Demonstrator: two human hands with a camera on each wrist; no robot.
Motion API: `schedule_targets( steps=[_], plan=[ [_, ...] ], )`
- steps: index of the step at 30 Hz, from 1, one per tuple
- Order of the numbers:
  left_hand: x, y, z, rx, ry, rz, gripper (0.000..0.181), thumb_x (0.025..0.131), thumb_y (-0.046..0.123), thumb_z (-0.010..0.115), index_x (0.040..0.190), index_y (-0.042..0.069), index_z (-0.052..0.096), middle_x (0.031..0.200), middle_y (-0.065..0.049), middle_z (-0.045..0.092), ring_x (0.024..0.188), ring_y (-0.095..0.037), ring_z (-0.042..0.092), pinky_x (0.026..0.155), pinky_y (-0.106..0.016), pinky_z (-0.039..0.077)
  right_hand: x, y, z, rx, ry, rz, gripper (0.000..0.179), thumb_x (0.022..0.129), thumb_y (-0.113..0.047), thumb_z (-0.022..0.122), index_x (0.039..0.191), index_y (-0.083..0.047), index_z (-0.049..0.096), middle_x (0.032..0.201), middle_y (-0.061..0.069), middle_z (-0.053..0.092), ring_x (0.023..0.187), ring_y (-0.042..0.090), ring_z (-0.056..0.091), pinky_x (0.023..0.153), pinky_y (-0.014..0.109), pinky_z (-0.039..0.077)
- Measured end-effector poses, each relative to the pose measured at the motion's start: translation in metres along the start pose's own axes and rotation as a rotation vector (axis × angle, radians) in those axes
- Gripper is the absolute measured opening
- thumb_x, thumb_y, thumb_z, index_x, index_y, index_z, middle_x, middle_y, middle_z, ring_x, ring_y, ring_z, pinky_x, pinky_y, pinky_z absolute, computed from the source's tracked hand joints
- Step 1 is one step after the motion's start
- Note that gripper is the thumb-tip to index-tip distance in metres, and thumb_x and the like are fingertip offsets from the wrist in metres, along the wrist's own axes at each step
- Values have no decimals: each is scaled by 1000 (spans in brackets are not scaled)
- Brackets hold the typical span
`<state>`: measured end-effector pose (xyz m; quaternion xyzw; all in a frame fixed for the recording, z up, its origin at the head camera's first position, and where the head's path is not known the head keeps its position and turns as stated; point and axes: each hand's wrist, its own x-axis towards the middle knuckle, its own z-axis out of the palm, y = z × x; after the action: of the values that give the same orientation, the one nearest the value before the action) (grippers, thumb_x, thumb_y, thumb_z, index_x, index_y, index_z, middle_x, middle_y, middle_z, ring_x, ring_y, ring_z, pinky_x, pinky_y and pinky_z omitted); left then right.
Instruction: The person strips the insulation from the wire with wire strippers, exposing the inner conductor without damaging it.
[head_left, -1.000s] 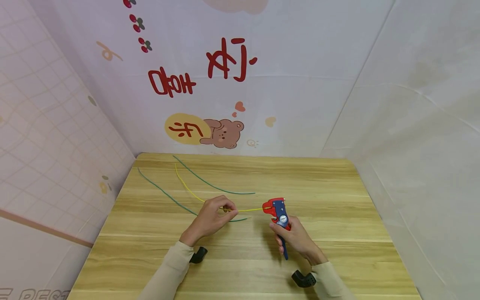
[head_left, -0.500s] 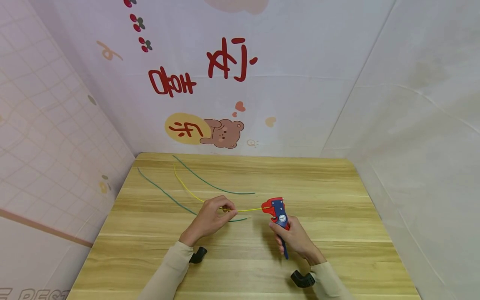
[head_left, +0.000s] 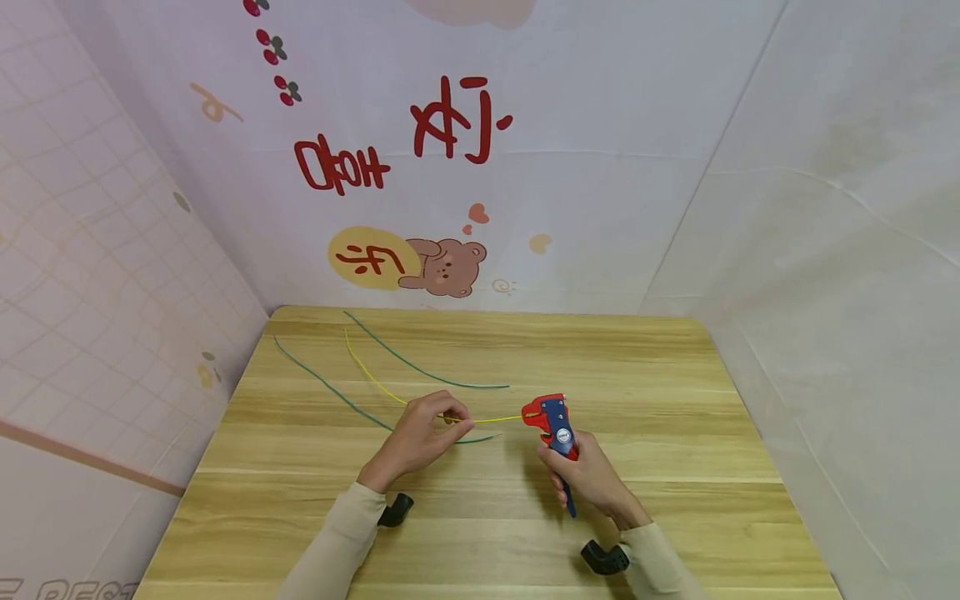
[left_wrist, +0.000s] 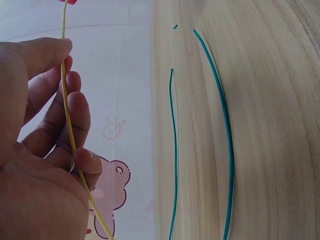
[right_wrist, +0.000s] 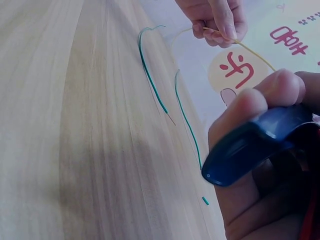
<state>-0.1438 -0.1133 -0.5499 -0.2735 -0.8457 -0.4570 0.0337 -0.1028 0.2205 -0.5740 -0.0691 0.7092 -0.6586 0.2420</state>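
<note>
My left hand (head_left: 420, 437) pinches a thin yellow wire (head_left: 498, 420) between thumb and forefinger. In the left wrist view the yellow wire (left_wrist: 69, 117) runs across the palm and past the curled fingers. My right hand (head_left: 596, 477) grips a red and blue wire stripper (head_left: 557, 421) by its handles. The yellow wire's right end reaches into the stripper's red head. In the right wrist view a blue handle (right_wrist: 250, 147) shows under the fingers, while the tool's head is out of sight.
Two green wires lie on the wooden table (head_left: 675, 400): one green wire (head_left: 420, 367) behind, another green wire (head_left: 330, 387) partly under the left hand, with a bare end. A short green piece (right_wrist: 205, 200) lies beyond one wire's end. Fabric walls (head_left: 600, 208) surround the table.
The wire stripper and the yellow wire's far end have shifted very slightly left. Both hands keep the same hold.
</note>
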Motion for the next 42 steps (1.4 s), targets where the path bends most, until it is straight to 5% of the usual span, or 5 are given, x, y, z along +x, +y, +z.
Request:
schedule_targets(
  steps=[14,36,42],
  plan=[
    [0,0,-1,5,2,-2,6,104,17,84,101,20,81,101,7,77,95,-6,72,88,-34,66,2,1,4,-17,-4,-41,37,117,-17,62,117,19,54,64,-1,62,47,13,62,48,33,60],
    [-2,1,-2,18,17,-9,6,104,16,84,101,20,81,101,7,78,96,-6,72,88,-31,65,2,0,8,-43,23,-17,35,117,-15,61,122,20,54,66,4,60,47,12,60,48,33,60],
    [-2,3,-4,39,32,17,7,103,14,85,101,19,81,101,5,78,94,-8,73,87,-31,65,3,-1,10,-60,37,-31,32,116,-12,60,120,20,55,66,19,60,46,12,60,47,34,59]
  ],
)
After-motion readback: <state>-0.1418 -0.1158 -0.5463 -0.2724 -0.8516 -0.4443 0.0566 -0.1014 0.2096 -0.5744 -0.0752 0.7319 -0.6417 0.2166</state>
